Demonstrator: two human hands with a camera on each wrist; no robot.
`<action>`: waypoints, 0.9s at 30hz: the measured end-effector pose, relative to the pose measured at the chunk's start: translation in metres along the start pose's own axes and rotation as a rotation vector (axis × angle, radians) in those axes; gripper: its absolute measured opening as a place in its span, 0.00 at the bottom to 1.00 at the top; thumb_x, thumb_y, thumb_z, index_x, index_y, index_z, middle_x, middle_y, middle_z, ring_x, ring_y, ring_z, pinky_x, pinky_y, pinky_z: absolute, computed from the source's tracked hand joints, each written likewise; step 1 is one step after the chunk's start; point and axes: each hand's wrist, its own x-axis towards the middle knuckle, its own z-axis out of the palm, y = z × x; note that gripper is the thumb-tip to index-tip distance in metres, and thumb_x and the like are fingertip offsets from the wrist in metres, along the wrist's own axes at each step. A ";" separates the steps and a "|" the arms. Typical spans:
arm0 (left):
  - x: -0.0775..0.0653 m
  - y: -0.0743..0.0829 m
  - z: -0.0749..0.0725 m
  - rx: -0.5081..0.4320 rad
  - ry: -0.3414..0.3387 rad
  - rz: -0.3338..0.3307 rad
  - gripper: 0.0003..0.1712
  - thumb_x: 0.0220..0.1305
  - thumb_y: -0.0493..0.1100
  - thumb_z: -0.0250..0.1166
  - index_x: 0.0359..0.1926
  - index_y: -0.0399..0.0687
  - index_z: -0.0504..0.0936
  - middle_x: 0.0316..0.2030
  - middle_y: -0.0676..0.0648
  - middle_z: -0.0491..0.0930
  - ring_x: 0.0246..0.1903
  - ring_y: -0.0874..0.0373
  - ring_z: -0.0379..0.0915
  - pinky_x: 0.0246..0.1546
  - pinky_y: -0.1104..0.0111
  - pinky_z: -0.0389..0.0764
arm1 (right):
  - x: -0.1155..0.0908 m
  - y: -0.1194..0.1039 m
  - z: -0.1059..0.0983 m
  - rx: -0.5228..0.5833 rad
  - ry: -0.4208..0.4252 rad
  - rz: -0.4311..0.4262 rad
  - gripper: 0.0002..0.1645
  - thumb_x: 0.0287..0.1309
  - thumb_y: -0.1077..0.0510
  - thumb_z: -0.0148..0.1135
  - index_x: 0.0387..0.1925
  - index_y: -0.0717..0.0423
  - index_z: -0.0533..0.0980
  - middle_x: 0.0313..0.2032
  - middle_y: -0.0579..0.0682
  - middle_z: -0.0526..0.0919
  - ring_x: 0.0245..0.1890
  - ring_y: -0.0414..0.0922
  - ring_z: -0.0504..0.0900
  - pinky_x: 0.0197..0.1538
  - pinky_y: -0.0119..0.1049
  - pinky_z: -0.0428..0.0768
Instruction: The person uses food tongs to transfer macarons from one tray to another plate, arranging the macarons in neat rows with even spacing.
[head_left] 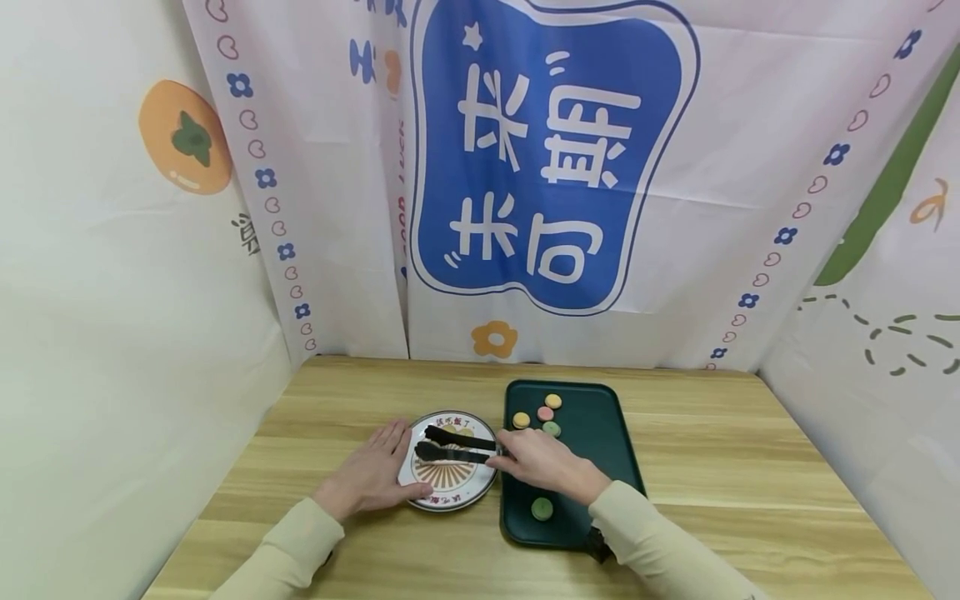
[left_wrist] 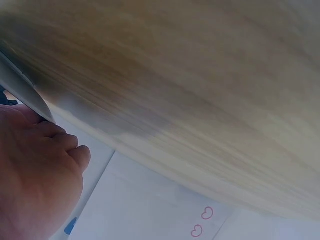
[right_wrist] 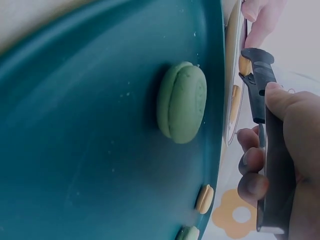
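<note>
My right hand (head_left: 543, 460) grips a pair of black-tipped tongs (head_left: 453, 456), reaching left over the round white plate (head_left: 448, 501). In the right wrist view, a yellow macaron (right_wrist: 244, 65) shows at the tong tips, and another yellow macaron (right_wrist: 234, 102) is on the plate. My left hand (head_left: 372, 468) rests at the plate's left rim, fingers extended and thumb at the near edge. Under my right forearm lies a dark green tray (head_left: 592, 467) with several macarons. A green macaron (head_left: 542, 508) sits near its front, and a pink macaron (head_left: 545, 413) is among those farther back.
Tray and plate stand side by side on a wood-grain table (head_left: 720, 467). A white printed curtain (head_left: 337, 275) hangs along the table's back edge, with more white cloth at both sides.
</note>
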 end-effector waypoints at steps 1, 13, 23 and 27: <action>0.000 0.000 0.000 0.001 0.000 0.001 0.65 0.58 0.83 0.45 0.73 0.30 0.55 0.75 0.31 0.50 0.76 0.40 0.46 0.76 0.51 0.53 | 0.000 0.000 0.001 0.000 0.001 -0.002 0.16 0.67 0.40 0.56 0.34 0.47 0.73 0.17 0.38 0.68 0.12 0.31 0.67 0.15 0.23 0.64; 0.000 0.000 0.001 -0.010 -0.004 -0.006 0.66 0.57 0.83 0.45 0.73 0.30 0.54 0.75 0.32 0.49 0.76 0.40 0.45 0.76 0.51 0.53 | 0.001 -0.001 0.003 0.027 -0.010 0.020 0.20 0.66 0.37 0.56 0.38 0.49 0.75 0.18 0.37 0.69 0.14 0.31 0.68 0.16 0.25 0.65; 0.001 0.000 0.002 -0.022 0.004 -0.005 0.65 0.57 0.82 0.46 0.73 0.30 0.54 0.75 0.31 0.49 0.76 0.40 0.46 0.76 0.51 0.53 | -0.004 0.002 -0.002 0.019 0.021 0.036 0.22 0.67 0.38 0.56 0.45 0.50 0.77 0.19 0.37 0.72 0.13 0.31 0.68 0.15 0.26 0.66; 0.001 0.000 0.002 -0.020 0.001 -0.005 0.66 0.57 0.82 0.46 0.73 0.30 0.54 0.75 0.31 0.49 0.76 0.40 0.45 0.76 0.51 0.53 | -0.007 0.004 -0.006 0.035 0.035 0.045 0.22 0.66 0.37 0.56 0.46 0.50 0.77 0.21 0.36 0.73 0.14 0.31 0.68 0.16 0.26 0.67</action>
